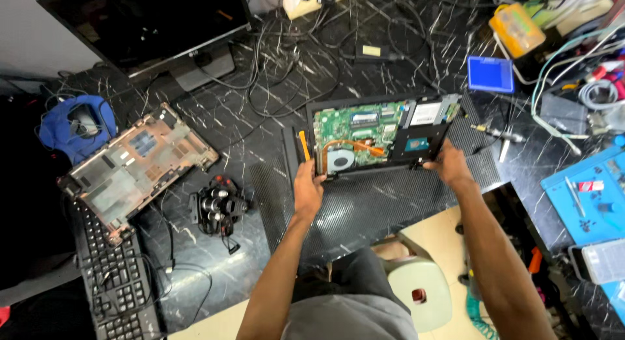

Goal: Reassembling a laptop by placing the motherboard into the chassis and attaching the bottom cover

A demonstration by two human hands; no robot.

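Laptop chassis (381,135), opened w/ motherboard exposed, sits on carbon-pattern mat (384,203). Left hand (307,189) grips near-left corner, right hand (449,163) grips near-right edge. Best to lift evenly, fingers off the board.

Black counter (260,118) veined white like marble — green circuit board (355,135) with a copper pipe (355,145), blue box (490,73), black keyboard (114,275).

Table (215,112): black, marble-patterned with white veins, evenly lit. Carbon-weave mat (364,210) laid over its near edge. Floor (443,236): pale cream. Green stool (423,288) stands below the table. Pale wall (39,34) at upper left.
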